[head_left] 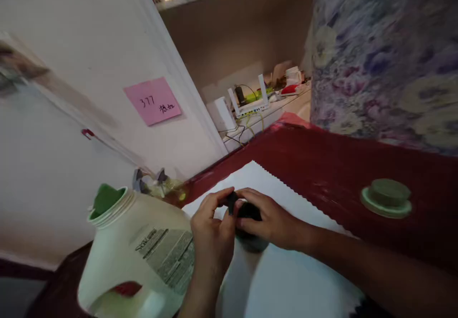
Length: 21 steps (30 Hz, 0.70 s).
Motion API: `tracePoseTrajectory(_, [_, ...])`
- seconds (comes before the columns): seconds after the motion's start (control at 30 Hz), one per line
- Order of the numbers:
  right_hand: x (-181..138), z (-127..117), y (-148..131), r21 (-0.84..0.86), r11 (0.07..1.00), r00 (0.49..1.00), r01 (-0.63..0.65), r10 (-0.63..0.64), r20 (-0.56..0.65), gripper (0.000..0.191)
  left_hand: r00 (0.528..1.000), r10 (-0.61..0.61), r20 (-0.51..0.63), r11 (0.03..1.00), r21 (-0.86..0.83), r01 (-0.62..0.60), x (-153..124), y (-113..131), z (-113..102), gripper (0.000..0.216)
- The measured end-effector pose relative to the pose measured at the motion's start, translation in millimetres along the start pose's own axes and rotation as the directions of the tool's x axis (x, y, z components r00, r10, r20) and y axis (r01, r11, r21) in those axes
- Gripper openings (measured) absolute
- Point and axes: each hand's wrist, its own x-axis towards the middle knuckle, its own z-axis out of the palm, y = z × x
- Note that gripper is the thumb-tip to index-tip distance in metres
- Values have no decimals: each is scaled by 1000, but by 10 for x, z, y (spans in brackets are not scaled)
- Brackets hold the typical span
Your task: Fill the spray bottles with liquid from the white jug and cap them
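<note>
In the middle of the head view, my left hand pinches a small dark piece between thumb and fingers. My right hand is curled around the upper part of a dark round container, its fingertips close to the small piece. The container is over a white sheet with a scalloped edge. Fingers cover much of both items, and I cannot tell whether the small piece belongs to the container. Left of my left hand is a large whitish jug with a label, its green-lined mouth uncapped.
A pale green cap lies on the dark red tabletop at right. Behind are a white router with cables, a pink note on the wall and a floral cloth. Clear and grey items sit behind the jug.
</note>
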Motion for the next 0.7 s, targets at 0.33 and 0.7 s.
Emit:
tracePoseTrajectory(0.33, [-40, 20, 3, 20, 997, 995, -75, 77, -63, 36, 999, -28, -16, 999, -18, 27, 21, 59, 23, 20])
tracePoseTrajectory(0.7, [-39, 10, 43, -9, 999, 996, -45, 44, -82, 21, 999, -43, -18, 999, 0, 43, 34, 54, 25, 20])
